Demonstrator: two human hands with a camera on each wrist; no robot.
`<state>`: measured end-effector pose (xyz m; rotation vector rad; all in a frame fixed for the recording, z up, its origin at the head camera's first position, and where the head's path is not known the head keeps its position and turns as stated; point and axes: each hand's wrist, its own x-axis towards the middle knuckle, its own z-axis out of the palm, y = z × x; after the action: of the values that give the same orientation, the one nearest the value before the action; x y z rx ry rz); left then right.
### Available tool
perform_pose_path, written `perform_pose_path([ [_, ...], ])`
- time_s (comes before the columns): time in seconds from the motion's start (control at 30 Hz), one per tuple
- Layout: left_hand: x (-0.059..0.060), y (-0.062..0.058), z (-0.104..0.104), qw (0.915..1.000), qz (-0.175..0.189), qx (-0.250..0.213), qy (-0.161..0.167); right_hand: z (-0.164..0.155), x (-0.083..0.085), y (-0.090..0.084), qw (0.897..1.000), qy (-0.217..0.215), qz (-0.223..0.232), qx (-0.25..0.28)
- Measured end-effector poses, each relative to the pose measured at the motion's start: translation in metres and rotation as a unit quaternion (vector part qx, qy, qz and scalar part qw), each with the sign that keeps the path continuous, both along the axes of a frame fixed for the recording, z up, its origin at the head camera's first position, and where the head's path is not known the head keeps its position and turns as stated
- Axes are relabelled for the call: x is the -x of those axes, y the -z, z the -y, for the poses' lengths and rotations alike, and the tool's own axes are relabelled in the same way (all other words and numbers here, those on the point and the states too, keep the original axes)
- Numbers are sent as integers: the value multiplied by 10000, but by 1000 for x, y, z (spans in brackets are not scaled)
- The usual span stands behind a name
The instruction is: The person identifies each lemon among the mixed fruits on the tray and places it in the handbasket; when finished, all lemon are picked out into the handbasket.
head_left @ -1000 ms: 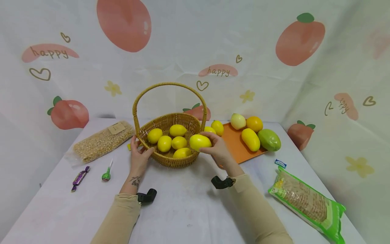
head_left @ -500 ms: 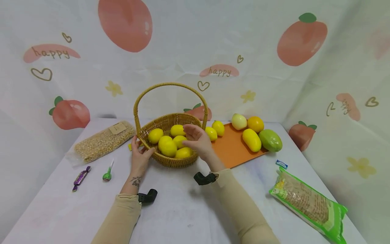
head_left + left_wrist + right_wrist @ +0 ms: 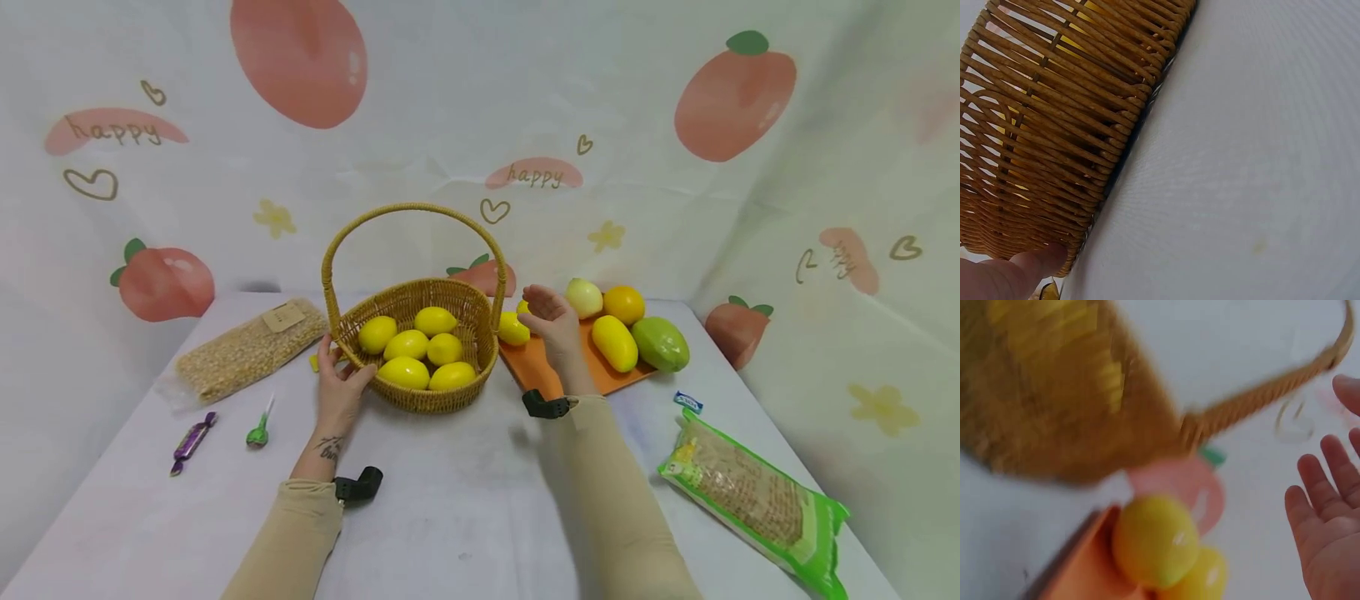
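A wicker basket [image 3: 426,398] with a tall arched handle stands mid-table and holds several yellow lemons [image 3: 405,372]. My left hand [image 3: 341,398] grips the basket's left side, its thumb at the front rim; in the left wrist view a finger [image 3: 1041,262] touches the woven outer wall low down. My right hand [image 3: 557,333] hangs over the orange tray [image 3: 536,372], right of the basket, fingers extended and holding nothing. Two more lemons [image 3: 1155,540] lie at the tray's left end, the rear one partly hidden behind my right hand in the head view.
On the tray are a pale round fruit [image 3: 583,297], an orange [image 3: 624,305], a yellow mango [image 3: 614,343] and a green papaya-like fruit [image 3: 660,346]. Grain bags lie left [image 3: 251,350] and right [image 3: 753,496]. A purple candy [image 3: 193,442], lollipop [image 3: 258,432] and blue-wrapped candy [image 3: 688,402] lie about.
My right hand brought a lemon over the basket and let it go among the others. It then moved right, over the tray. My left hand stays at the basket.
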<state>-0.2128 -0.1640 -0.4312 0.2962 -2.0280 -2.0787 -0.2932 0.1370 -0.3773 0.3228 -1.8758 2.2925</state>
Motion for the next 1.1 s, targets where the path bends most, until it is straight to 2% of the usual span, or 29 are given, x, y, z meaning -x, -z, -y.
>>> perform_pose_path([
  [0.13, -3, 1, 1, 10000, 47, 50, -3, -1, 20, 15, 9980, 98, 453, -426],
  [0.3, -4, 1, 1, 10000, 30, -27, 19, 2, 36, 34, 9902, 203, 1005, -946],
  [0.57, -3, 2, 2, 10000, -32, -59, 12, 9, 46, 54, 9736, 262, 1538, -1667],
  [0.77, -1, 1, 2, 10000, -67, -25, 11, 12, 45, 57, 9621, 407, 1758, -2043],
  [0.93, -1, 0, 1, 10000, -61, -45, 54, 5, 42, 56, 9623, 470, 1724, -2049],
  [1.1, -1, 0, 1, 9998, -134, -91, 104, -7, 37, 49, 9737, 412, 1429, -1727],
])
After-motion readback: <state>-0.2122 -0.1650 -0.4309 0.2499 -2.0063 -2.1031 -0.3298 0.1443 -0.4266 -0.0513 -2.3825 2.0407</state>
